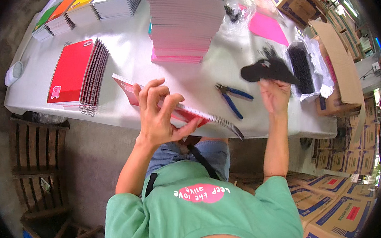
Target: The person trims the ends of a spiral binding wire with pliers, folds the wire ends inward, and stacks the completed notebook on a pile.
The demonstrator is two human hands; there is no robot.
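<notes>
Red-cover notebook (177, 111) is lying at table's near edge (124, 119), long axis running left-right, spiral end pointing right. Left hand (157, 116) is pinching it, thumb under, fingers curled over top. Right hand (274, 94) is reaching away, fingers closing on a black binding coil (266, 70). Blue pliers (232, 97) are lying between hands, nearer the right. Tall notebook stack (181, 23) is sitting behind.

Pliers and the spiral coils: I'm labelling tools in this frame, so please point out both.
Pliers (232, 96): head view, on the blue handles near the pivot.
Spiral coils (301, 68): head view, middle of the black bundle.
</notes>
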